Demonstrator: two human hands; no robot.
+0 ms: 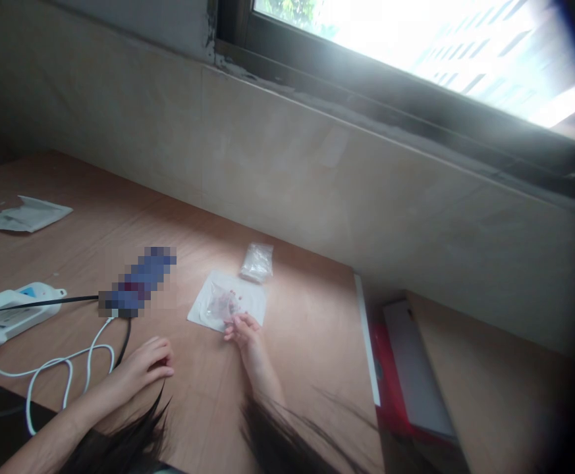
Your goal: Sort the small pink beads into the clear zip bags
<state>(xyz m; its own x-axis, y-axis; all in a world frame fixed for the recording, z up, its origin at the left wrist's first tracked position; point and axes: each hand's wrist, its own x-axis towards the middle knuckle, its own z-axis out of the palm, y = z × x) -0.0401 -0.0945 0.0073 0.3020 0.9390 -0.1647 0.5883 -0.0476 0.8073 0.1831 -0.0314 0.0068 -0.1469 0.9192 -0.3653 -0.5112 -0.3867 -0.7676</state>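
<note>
My right hand (245, 332) rests on the lower edge of a white paper sheet (201, 309), its fingertips at a transparent plastic packet (220, 304) holding small red bits. Just beyond the sheet lies a small crumpled transparent bag (256, 262). My left hand (143, 368) lies curled on the wooden table (297, 316), close to loops of white cable (64, 375). Its fingers hide whatever may be in the palm. A blurred-out blue object (141, 283) lies above that hand.
A white power strip (15, 316) sits at the table's left edge, with a black cable (45, 303) running to the blurred object. A folded white paper (27, 214) lies at the far left. Past the table's right edge are a red folder (390, 388) and a white board (415, 368). Dark hair hangs across the lower view.
</note>
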